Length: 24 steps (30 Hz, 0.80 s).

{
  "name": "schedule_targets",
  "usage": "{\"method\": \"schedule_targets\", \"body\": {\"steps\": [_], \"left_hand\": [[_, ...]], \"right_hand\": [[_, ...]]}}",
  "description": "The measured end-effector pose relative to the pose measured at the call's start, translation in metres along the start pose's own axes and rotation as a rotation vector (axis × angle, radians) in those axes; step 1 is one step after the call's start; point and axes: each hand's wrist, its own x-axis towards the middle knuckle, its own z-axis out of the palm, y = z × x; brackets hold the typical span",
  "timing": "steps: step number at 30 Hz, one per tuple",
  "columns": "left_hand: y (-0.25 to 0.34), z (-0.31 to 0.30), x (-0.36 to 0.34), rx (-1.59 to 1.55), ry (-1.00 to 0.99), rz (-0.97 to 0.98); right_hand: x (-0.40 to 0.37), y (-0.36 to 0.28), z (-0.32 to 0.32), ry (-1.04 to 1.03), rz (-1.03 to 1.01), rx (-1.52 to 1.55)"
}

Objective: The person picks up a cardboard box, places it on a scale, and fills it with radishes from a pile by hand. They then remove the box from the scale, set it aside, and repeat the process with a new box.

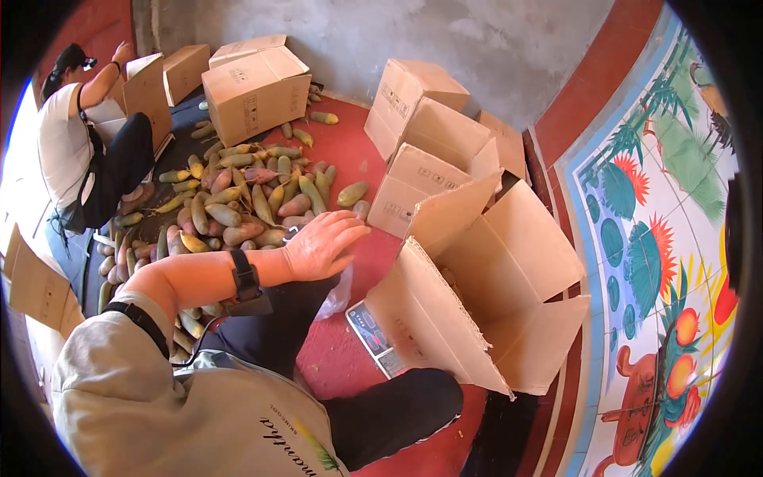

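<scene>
My left hand reaches out over the edge of a large heap of long green and pinkish roots that look like radishes. Its fingers are stretched and slightly apart, and I see nothing held in them. A small dark item, perhaps a ring, shows by the thumb side. A dark band circles the wrist. To the right of this hand, a large cardboard box with raised flaps stands on what looks like a scale; most of its inside is hidden. My right hand is out of view.
Several cardboard boxes stand around: a closed one behind the heap, others by the wall, and one flap at far left. Another person sits at upper left beside a box. Painted tiles line the right wall.
</scene>
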Motion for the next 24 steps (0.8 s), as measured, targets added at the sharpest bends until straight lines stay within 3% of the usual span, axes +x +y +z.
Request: {"method": "schedule_targets", "body": {"steps": [24], "left_hand": [[0.005, 0.023, 0.016, -0.084, -0.058, 0.008]], "right_hand": [[0.003, -0.041, -0.008, -0.039, 0.055, -0.024]]}}
